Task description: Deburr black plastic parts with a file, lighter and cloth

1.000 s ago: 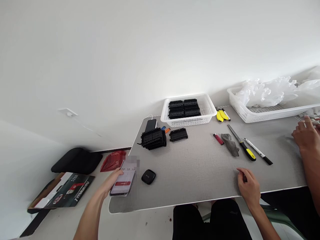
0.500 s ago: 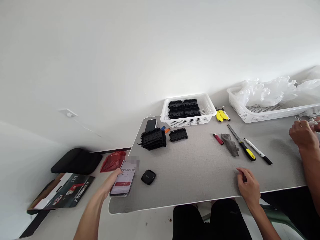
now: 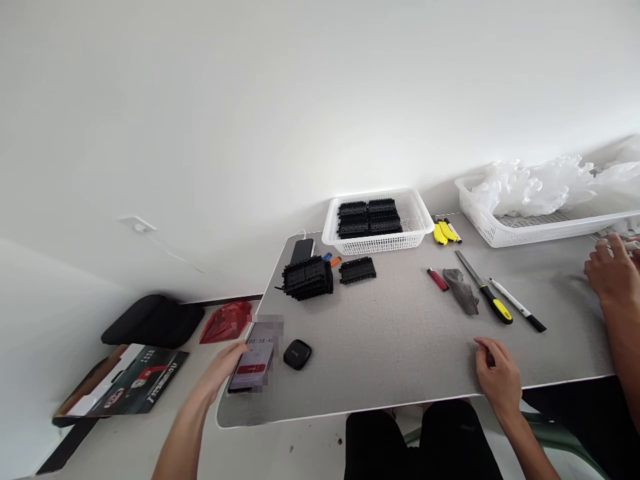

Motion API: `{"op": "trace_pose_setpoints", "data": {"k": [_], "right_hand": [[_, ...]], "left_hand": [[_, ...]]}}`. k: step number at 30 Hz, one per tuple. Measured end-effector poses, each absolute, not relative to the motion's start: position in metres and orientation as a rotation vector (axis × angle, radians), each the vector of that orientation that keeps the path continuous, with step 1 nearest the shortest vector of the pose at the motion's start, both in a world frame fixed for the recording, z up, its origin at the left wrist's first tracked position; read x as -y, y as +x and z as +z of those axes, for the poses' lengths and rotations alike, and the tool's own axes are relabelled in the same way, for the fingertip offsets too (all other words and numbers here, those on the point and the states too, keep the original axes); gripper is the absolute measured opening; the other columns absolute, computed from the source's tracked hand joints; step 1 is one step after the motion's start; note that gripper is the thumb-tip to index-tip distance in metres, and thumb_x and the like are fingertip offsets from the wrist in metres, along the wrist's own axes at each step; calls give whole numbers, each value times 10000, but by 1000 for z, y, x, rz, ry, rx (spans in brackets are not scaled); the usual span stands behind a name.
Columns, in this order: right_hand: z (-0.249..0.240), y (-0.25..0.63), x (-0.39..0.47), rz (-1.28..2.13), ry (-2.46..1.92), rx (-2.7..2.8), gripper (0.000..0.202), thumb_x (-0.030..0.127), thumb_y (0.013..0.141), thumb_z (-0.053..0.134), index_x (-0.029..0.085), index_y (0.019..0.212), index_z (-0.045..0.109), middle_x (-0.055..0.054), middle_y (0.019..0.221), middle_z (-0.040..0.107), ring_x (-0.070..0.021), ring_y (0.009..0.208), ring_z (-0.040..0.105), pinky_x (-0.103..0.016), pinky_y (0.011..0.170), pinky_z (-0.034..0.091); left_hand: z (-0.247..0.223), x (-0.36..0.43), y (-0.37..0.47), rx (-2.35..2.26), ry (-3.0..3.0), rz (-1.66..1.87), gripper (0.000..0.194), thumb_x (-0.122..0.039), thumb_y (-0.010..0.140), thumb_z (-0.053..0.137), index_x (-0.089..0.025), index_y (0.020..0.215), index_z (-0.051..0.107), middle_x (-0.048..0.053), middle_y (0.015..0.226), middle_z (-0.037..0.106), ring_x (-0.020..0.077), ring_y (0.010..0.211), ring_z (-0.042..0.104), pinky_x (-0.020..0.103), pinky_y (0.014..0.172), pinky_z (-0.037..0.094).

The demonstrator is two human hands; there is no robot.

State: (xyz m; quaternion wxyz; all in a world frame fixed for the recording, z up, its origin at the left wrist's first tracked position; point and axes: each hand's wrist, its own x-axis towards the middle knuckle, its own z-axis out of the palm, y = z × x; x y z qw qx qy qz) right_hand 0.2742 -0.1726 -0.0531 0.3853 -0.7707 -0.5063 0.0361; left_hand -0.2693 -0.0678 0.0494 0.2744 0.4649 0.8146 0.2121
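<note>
Phone (image 3: 254,363) at the table (image 3: 390,347)'s near left corner, grasped in the left hand (image 3: 225,368), black case (image 3: 297,355) to its right, right hand (image 3: 500,377) curled, contents unclear.

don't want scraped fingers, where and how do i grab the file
Likely by the thick handle, from the near side and above: the file lies flat, handle toward the right hand, slim blade pointing away, with the pen close alongside.
</note>
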Motion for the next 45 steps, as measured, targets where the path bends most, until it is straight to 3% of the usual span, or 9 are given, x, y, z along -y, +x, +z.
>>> {"op": "trace_pose_setpoints", "data": {"k": [3,8,14,22,34,45], "right_hand": [[-54,274,172,92,-1965,1288,325,385,916,418,196,958,679,-72,1006,690,-180,760,638,-291,712,486],[-54,275,172,87,-1971,1293,333,389,916,415,195,960,682,-78,1010,692,-187,770,639,-296,709,489],[-53,274,173,92,-1976,1300,343,395,919,410,194,965,683,-86,1015,692,-191,766,641,-295,685,489],[-53,274,173,102,-1962,1298,319,379,920,418,199,962,678,-70,1009,691,-179,763,642,-290,706,489],[-54,275,173,77,-1964,1317,331,380,921,411,193,961,680,-77,1005,693,-187,777,644,-293,704,487],[-53,274,174,98,-1968,1307,353,411,926,408,190,966,681,-84,1010,691,-197,779,641,-296,689,491]], "left_hand": [[48,68,-265,-2124,1256,517,431,-516,614,632,-171,871,655,116,940,731,333,963,673,403,809,539],[33,66,-259,-2250,1416,314,718,-587,529,691,-104,1055,610,184,1025,698,395,991,650,455,819,512],[16,70,-255,-2425,1640,166,1008,-635,582,614,2,1332,396,272,1152,618,421,1101,589,452,858,482],[18,80,-241,-2513,1680,85,938,-612,746,478,26,1403,272,268,1091,630,410,1042,621,438,822,479],[17,83,-236,-2539,1643,61,661,-580,764,468,-51,1160,480,234,993,644,403,975,629,406,721,489],[7,80,-246,-2536,1712,-6,739,-592,761,464,-8,1213,481,242,1002,619,393,1012,591,408,833,460]]}}
